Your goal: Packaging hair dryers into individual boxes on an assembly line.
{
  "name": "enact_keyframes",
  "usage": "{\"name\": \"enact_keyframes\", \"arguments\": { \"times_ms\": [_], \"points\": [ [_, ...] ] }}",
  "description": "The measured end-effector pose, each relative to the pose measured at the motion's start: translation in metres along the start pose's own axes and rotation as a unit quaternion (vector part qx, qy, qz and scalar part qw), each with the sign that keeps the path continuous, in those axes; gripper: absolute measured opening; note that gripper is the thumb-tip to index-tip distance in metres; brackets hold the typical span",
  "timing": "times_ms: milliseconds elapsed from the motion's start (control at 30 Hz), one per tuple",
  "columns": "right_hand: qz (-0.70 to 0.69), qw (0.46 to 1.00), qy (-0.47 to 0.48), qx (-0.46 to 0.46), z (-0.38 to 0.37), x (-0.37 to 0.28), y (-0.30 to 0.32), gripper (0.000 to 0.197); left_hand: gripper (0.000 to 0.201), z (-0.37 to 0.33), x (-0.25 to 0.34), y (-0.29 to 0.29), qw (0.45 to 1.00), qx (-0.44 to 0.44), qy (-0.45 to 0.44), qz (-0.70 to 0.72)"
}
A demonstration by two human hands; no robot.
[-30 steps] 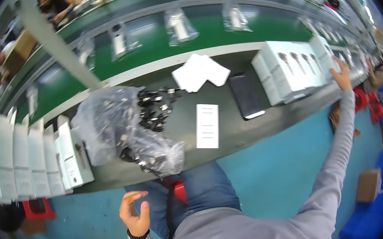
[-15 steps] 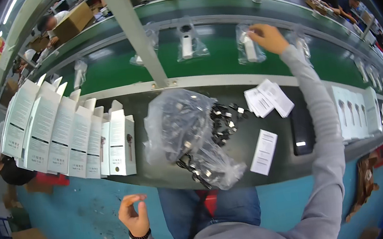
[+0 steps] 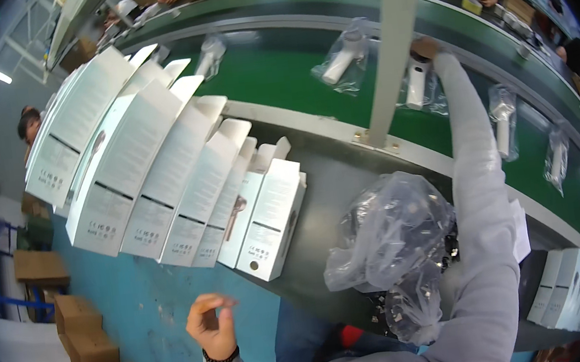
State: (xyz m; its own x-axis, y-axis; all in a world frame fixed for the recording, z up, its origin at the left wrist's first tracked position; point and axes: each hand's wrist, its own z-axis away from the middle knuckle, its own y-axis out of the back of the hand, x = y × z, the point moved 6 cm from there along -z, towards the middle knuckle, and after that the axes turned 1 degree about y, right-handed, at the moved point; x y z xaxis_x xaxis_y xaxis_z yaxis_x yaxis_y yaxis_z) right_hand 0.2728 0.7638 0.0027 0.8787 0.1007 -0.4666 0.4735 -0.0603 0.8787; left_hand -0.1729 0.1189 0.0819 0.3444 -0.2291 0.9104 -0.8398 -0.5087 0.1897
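Observation:
My right hand (image 3: 425, 48) reaches far over the green conveyor belt and touches the top end of a white handheld device (image 3: 416, 86) in a clear plastic bag. Its fingers are smeared and partly hidden, so I cannot tell how they close. My left hand (image 3: 212, 327), with a dark beaded bracelet at the wrist, hovers above the floor at the table's near side. Its fingers curve with the thumb held apart, and nothing is in it. Left of the middle stands a row of white printed boxes (image 3: 129, 178) with raised flaps.
A clear bag (image 3: 395, 226) with black cables lies on the dark table (image 3: 326, 184). More bagged devices (image 3: 346, 56) rest on the belt (image 3: 278, 75). A metal post (image 3: 393, 48) rises at the belt's edge. White boxes (image 3: 563, 289) stand at right; brown cartons (image 3: 81, 323) sit on the floor.
My view has swung left, bringing the box row toward the middle. The right hand stays out over the belt at a bagged device. The left hand keeps nearly the same curved pose.

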Motion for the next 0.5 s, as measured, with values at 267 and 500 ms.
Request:
{"name": "enact_keyframes", "arguments": {
  "times_ms": [267,500],
  "points": [
    [-0.313,0.945,-0.082,-0.040,0.101,-0.004,0.054,0.023,0.051,-0.064,0.036,-0.077,0.928,-0.143,-0.157,-0.306],
    [-0.347,0.927,-0.075,0.121,0.219,0.009,0.170,0.014,0.069,-0.061,-0.003,-0.099,0.872,-0.131,-0.166,-0.442]
  ]
}}
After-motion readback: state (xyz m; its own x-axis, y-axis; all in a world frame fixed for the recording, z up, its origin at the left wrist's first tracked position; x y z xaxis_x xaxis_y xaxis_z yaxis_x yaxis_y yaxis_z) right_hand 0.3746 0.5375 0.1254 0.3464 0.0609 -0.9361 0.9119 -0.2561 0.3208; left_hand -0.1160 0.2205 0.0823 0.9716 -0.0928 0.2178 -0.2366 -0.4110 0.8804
